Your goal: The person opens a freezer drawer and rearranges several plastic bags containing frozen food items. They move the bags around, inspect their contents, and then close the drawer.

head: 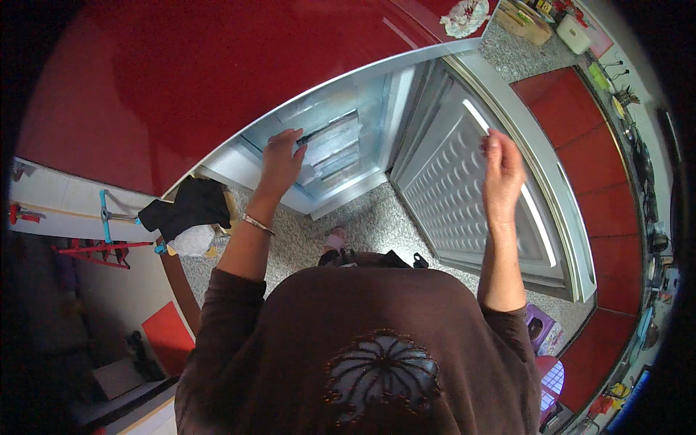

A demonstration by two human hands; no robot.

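Note:
A refrigerator compartment stands open before me, its pale interior [370, 100] lined with drawer-like fronts that look frosted. My left hand [284, 155] reaches to the left part of this opening, thumb and fingers apart, nothing visible between them. On the right, the open door [451, 179] swings towards me and shows its dimpled white inner panel. In front of that panel is my right hand [503, 168], fingers curled. Whether it touches the door or grips anything cannot be made out. Above the opening spreads a glossy red panel [228, 65] with a pale edge.
Speckled floor [375, 223] lies below the opening. Black cloth [190, 209] and a light cloth [193, 241] hang at the left. Red cabinets [592, 163] line the right, under a counter with a cutting board [523, 23]. A purple object [538, 326] stands near my right elbow.

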